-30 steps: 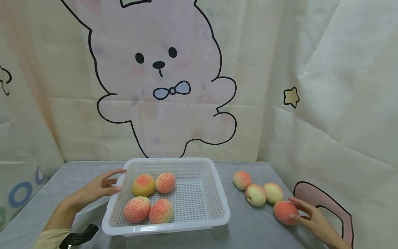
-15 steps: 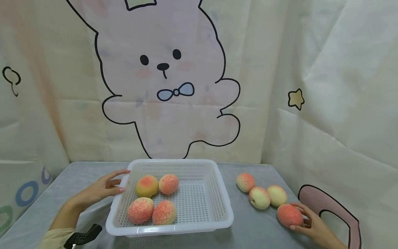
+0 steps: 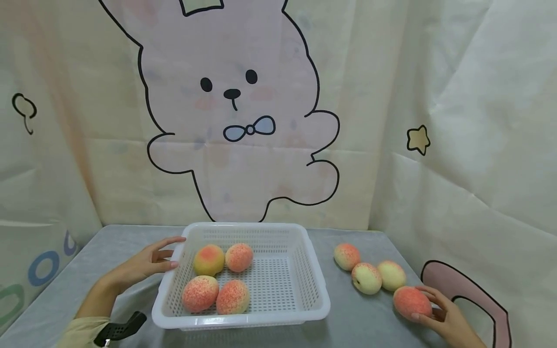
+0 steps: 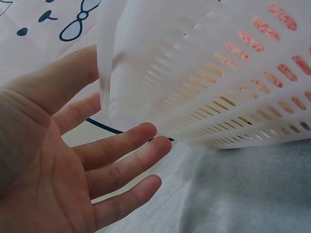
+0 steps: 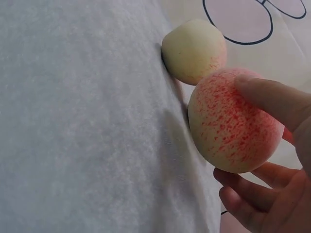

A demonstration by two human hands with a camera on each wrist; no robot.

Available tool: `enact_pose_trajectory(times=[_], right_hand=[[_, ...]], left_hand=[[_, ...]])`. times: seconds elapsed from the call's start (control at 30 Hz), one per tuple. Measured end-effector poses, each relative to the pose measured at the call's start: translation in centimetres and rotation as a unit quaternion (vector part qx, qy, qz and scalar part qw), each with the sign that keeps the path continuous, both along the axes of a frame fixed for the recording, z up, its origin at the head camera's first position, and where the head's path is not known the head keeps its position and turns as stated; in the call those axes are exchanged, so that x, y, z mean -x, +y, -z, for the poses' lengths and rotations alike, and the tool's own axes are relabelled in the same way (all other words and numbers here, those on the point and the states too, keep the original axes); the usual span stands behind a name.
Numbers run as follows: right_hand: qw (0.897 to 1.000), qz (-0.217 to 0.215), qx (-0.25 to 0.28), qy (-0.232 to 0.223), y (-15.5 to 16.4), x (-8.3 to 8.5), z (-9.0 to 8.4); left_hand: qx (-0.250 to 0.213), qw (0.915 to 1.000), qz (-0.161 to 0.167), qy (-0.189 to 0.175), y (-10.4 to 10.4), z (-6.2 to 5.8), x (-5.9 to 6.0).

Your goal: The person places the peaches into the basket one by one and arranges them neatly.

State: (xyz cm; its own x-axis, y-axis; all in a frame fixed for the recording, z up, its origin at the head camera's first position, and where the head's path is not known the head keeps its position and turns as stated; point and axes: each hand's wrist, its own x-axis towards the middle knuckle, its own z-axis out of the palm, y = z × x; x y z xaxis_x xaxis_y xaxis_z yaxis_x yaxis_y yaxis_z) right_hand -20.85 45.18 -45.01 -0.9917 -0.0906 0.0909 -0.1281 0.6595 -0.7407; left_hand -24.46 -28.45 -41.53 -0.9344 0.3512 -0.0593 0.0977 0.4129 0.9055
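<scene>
A white slotted basket [image 3: 243,320] stands on the grey table and holds several peaches [image 3: 209,259]. My left hand [image 3: 150,262] lies at its left rim with straight fingers touching the wall. The left wrist view shows that open palm [image 4: 73,174] beside the basket's corner [image 4: 233,82]. At the right, my right hand [image 3: 445,316] grips a red-speckled peach [image 3: 411,303] that rests on the table. Close up, the thumb lies over this peach [image 5: 231,121] and the fingers curl under it.
Three more peaches [image 3: 366,278] lie in a row on the grey tablecloth [image 3: 352,321], and one pale peach [image 5: 194,51] touches the held one. A bunny-print curtain [image 3: 243,121] hangs behind, and a fabric wall closes the right side. A black wrist mount [image 3: 119,328] shows at the lower left.
My right hand's fingers have closed round the red peach, which they only touched before. The left hand stays at the basket rim. The head view has shifted slightly.
</scene>
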Motion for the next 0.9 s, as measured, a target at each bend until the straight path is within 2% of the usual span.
enact_pose_trajectory(times=[0.13, 0.3, 0.47, 0.63, 0.9], right_hand=[[1.000, -0.005, -0.002, 0.026, -0.2, -0.2, -0.4], [0.997, -0.033, 0.011, 0.068, -0.9, -0.5, -1.3], [0.998, -0.023, 0.033, 0.037, -2.0, -0.5, -2.4], [0.999, -0.002, 0.034, 0.020, -3.4, -0.5, -3.2], [0.996, -0.049, 0.058, 0.048, -4.8, -0.1, -3.7]], left_hand=[[0.000, 1.0000, -0.002, -0.001, 0.0, 0.0, 0.0], [0.000, 1.0000, -0.003, -0.002, 0.1, 0.0, 0.0], [-0.001, 1.0000, 0.003, 0.001, 0.0, 0.0, 0.0], [0.000, 1.0000, 0.002, -0.002, 0.2, 0.0, 0.1], [0.003, 1.0000, -0.006, -0.003, 0.2, 0.0, 0.1]])
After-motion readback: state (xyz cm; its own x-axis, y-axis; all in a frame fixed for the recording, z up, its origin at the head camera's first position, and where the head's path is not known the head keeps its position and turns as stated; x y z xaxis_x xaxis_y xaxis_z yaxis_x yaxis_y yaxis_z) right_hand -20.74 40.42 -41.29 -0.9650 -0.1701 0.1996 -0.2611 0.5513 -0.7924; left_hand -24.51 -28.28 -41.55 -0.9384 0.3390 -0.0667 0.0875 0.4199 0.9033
